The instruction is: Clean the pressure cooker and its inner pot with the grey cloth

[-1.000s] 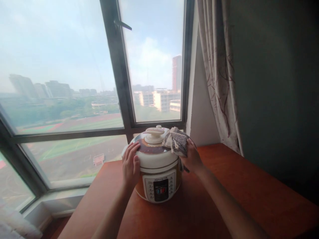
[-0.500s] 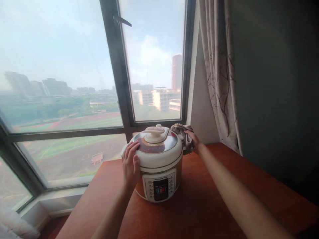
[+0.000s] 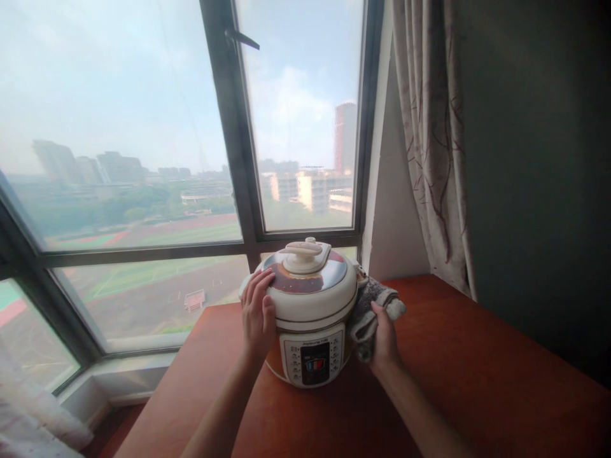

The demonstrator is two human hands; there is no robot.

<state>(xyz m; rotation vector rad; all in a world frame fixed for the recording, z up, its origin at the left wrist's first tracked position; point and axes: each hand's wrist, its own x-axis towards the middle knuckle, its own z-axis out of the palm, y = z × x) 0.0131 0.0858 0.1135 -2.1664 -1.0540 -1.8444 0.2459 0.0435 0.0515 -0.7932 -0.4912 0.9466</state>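
The cream-white pressure cooker (image 3: 309, 312) — a shiny steel lid, a button panel in front — stands on the red-brown worktop (image 3: 477, 381) by the window, the left hand (image 3: 258, 316) spread flat on its side, the right hand (image 3: 383, 339) gripping a grey cloth (image 3: 371, 304) against its other side.

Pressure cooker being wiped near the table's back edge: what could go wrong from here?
The cloth in the right hand presses sideways on the pressure cooker; only the left hand braces it, so it may slide on the table. The cloth could also snag the lid handle.
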